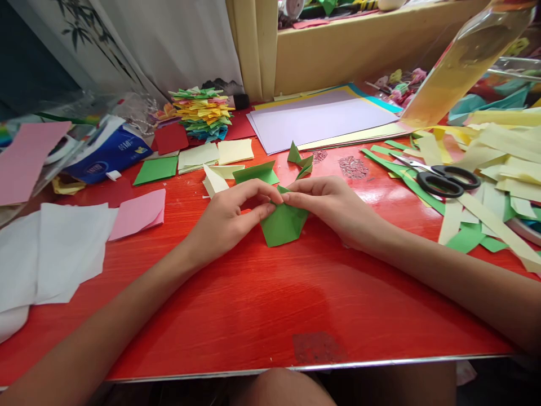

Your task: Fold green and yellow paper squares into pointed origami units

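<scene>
A sheet of green paper (284, 224), partly folded, is held at its top edge over the red table. My left hand (239, 211) pinches it between thumb and fingers from the left. From the right, my right hand (327, 203) grips the same edge, its fingertips meeting those of the left; the fingers hide part of the fold. Just beyond lie a creased green piece (257, 172), a folded cream piece (216, 179) and a small folded green shape (300, 160) with pointed tips.
Scissors (443, 179) rest on paper strips (502, 163) at the right, near a tilted bottle (465, 67). Behind are lilac sheets (316, 118) and a stack of folded papers (203, 113). White tissues (71, 248), pink paper (139, 214) and a blue pack (105, 149) lie left.
</scene>
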### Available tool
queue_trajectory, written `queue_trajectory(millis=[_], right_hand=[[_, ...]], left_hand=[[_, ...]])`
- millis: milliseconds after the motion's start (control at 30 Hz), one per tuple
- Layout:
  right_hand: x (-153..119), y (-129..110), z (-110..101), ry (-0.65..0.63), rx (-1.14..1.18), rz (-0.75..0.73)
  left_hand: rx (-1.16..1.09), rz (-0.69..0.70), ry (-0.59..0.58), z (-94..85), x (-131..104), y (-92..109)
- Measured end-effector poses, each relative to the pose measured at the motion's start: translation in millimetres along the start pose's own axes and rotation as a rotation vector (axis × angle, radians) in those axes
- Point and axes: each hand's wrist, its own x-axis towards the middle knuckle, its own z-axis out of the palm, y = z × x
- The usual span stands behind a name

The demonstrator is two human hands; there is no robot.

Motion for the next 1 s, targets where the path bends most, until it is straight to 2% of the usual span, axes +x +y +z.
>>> queue_trajectory(millis=[167, 300, 400, 500, 700, 867, 1000], right_hand=[[-0.4, -1.6, -0.5, -0.035, -0.078, -0.015], [-1.4, -2.5, 0.2, -0.141, -0.195, -0.036], [-1.6, -1.8, 0.5, -0.144, -0.217, -0.039], [-0.9, 0.1, 0.4, -0.103, -0.191, -0.033], [0.5, 3.6, 0.5, 0.037, -0.062, -0.008], [-0.4, 2.6, -1.1, 0.144, 0.107, 0.015], [-1.2, 1.0, 0.2, 0.167, 0.204, 0.002]], left_hand=[[-0.145, -0.078, 0.038, 1.9, 1.4, -1.5], [-0.154, -0.131, -0.02, 0.7, 1.6, 1.2], [-0.141, -0.128, -0.022, 0.4, 1.4, 1.7], [-0.138, -0.125, 0.02, 0.8, 1.9, 0.6], [-0.166, -0.152, -0.009, -0.6, 4.0, -2.3], [-0.159, -0.159, 0.094, -2.9, 4.2, -4.0], [-0.216, -0.165, 0.147, -2.6, 4.2, -1.6]])
